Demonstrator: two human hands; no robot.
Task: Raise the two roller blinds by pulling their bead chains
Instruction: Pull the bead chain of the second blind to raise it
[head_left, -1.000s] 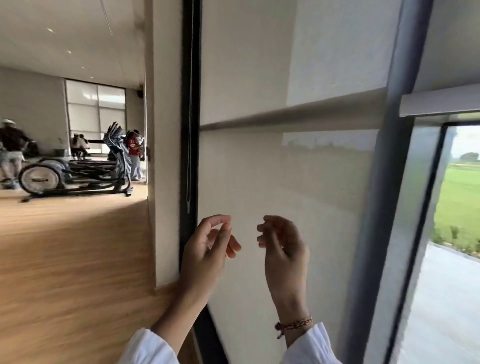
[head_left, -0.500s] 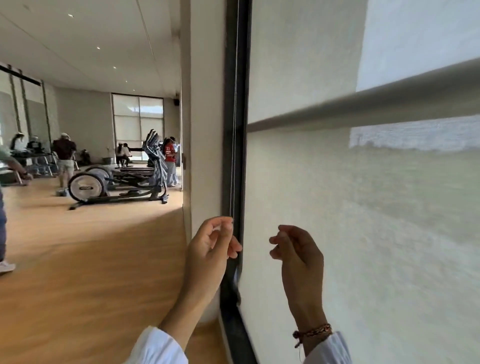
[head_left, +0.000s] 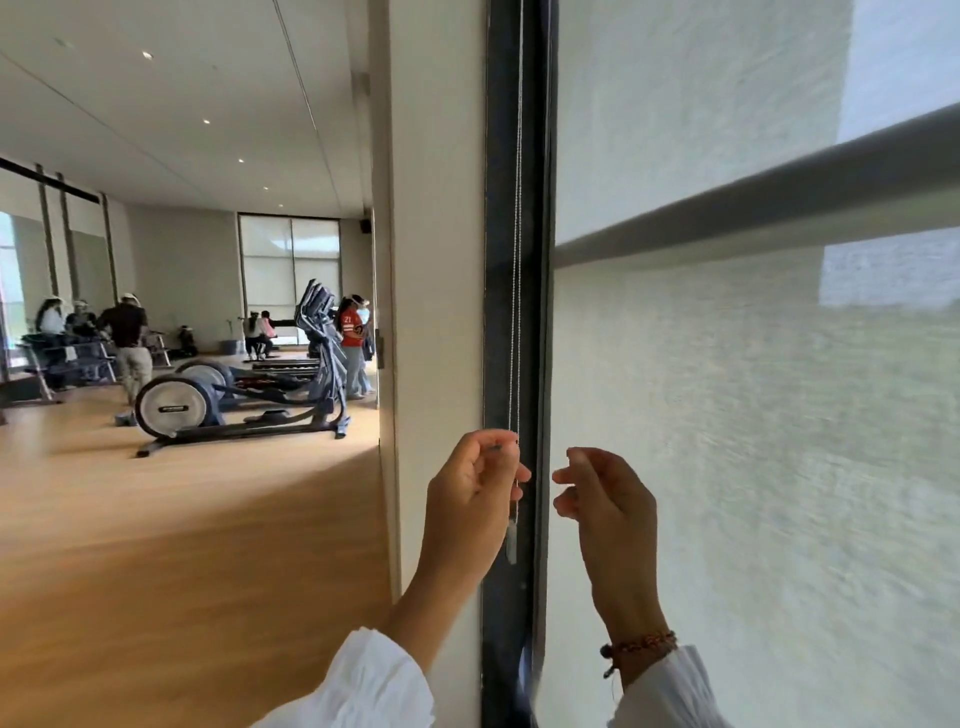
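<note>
A thin metal bead chain hangs down the black window frame, ending in a small clear weight near the frame's lower part. My left hand is curled around the chain near its bottom, thumb and fingers pinched on it. My right hand hovers just right of the chain, fingers loosely bent and apart, holding nothing. The cream roller blind covers the pane at the right, lowered past the grey horizontal mullion. Only one blind shows.
A cream wall column stands just left of the frame. Beyond it lies a wooden gym floor with elliptical trainers and several people at the far end.
The view has swung left and closer to the frame. My left hand reached the chain and closed on it. My right hand moved in beside it.
</note>
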